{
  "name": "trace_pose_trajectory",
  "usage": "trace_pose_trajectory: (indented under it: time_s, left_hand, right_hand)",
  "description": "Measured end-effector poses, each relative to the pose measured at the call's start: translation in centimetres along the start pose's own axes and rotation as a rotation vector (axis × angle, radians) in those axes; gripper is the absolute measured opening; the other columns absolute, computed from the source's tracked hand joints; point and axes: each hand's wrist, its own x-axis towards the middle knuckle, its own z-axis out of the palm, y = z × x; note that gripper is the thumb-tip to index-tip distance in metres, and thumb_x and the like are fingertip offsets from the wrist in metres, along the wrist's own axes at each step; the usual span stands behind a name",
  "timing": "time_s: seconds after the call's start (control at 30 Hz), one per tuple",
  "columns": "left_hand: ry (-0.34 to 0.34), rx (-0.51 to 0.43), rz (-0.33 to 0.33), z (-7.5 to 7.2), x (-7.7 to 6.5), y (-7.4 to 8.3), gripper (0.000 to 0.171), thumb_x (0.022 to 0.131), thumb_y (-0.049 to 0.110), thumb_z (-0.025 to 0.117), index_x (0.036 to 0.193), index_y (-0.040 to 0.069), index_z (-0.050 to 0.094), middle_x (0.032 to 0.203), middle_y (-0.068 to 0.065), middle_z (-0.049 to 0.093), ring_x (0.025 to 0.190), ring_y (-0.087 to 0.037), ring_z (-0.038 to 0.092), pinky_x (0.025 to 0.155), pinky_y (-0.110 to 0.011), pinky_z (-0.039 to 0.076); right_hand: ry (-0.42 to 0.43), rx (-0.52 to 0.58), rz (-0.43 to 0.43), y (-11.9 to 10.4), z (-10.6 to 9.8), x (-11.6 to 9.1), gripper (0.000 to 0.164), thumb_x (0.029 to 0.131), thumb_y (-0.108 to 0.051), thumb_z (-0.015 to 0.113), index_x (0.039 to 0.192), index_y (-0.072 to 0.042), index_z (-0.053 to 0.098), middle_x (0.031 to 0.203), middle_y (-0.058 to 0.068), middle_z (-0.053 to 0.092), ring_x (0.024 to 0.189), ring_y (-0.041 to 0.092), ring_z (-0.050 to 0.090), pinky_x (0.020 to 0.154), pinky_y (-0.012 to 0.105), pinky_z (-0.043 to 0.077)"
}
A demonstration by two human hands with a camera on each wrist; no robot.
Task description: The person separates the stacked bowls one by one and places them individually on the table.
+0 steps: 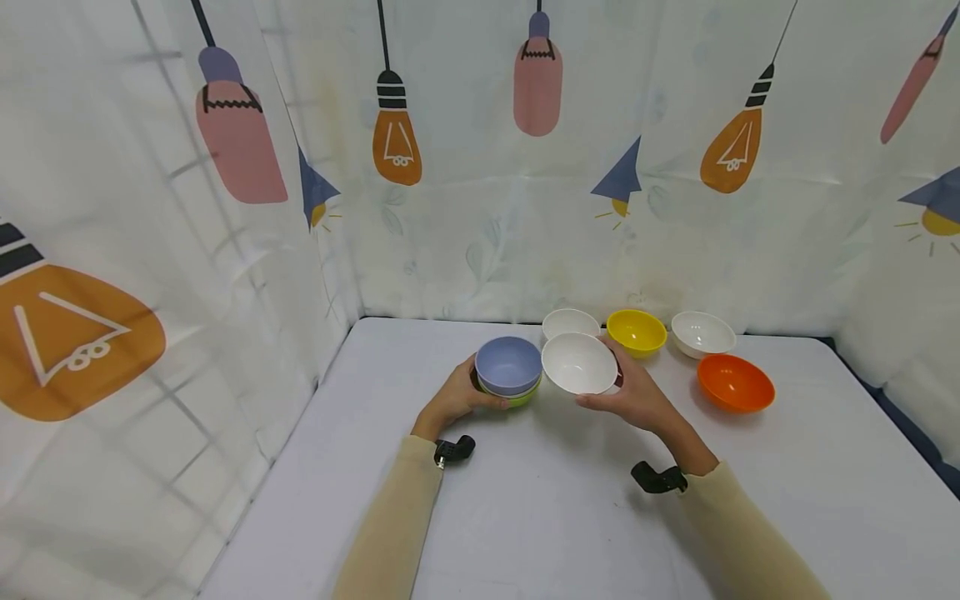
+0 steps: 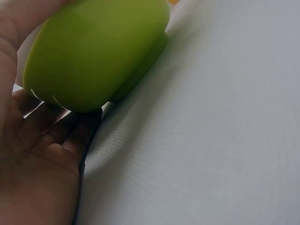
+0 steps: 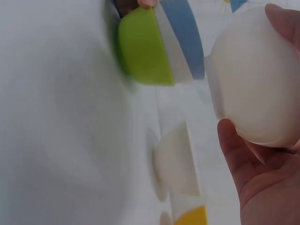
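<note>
On the table stands a stack of bowls: a green bowl [image 1: 522, 401] at the bottom, a white bowl [image 3: 172, 44] nested in it and a blue bowl [image 1: 508, 365] on top. My left hand [image 1: 458, 395] grips the stack from its left side, round the green bowl. My right hand [image 1: 637, 393] holds another white bowl [image 1: 580, 363] by its right side. In the right wrist view this bowl is raised off the table, its base close beside the blue bowl's rim; whether they touch I cannot tell.
Behind stand a white bowl [image 1: 568, 320], a yellow bowl [image 1: 637, 332] and another white bowl [image 1: 703, 334]. An orange bowl [image 1: 736, 383] sits to the right of my right hand. A printed curtain [image 1: 480, 233] hangs behind the white table [image 1: 547, 517].
</note>
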Motion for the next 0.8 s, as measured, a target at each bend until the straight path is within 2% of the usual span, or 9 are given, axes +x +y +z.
trace_pose_trajectory:
  time_s: [0.1,0.23,0.57,0.8]
  left_hand:
    - [0.001,0.008,0.000,0.0,0.0,0.0,0.104,0.062,0.004,0.097,0.150,0.020,0.045,0.144,-0.005,0.057,0.135,-0.026,0.052,0.119,-0.047,0.038]
    - [0.001,0.005,-0.007,0.1,0.0,0.1,0.104,0.062,0.005,0.098,0.151,0.021,0.045,0.144,-0.005,0.057,0.135,-0.025,0.052,0.119,-0.047,0.037]
    - [-0.006,-0.002,-0.003,-0.1,-0.1,0.0,0.103,0.063,0.006,0.098,0.150,0.023,0.046,0.144,-0.004,0.057,0.135,-0.025,0.052,0.120,-0.047,0.037]
    - [-0.009,-0.004,-0.002,-0.1,-0.1,0.0,0.105,0.063,0.005,0.098,0.151,0.023,0.045,0.145,-0.004,0.056,0.137,-0.025,0.051,0.120,-0.048,0.036]
  right_hand:
    - [0.002,-0.021,0.032,0.8,-0.6,-0.6,0.114,0.078,-0.037,0.090,0.163,-0.012,0.017,0.162,0.017,0.036,0.138,0.041,0.047,0.110,0.060,0.046]
    - [0.001,-0.031,0.073,2.0,-1.4,-1.2,0.113,0.079,-0.041,0.089,0.162,-0.013,0.019,0.160,0.017,0.037,0.138,0.041,0.047,0.109,0.059,0.047]
    - [0.004,-0.083,0.168,5.2,-3.4,-2.5,0.115,0.078,-0.054,0.085,0.163,-0.018,0.016,0.161,0.017,0.035,0.141,0.042,0.041,0.108,0.062,0.047]
    - [0.013,-0.118,0.213,6.4,-4.1,-2.9,0.120,0.077,-0.058,0.084,0.163,-0.011,0.014,0.161,0.023,0.033,0.140,0.045,0.040,0.108,0.065,0.045]
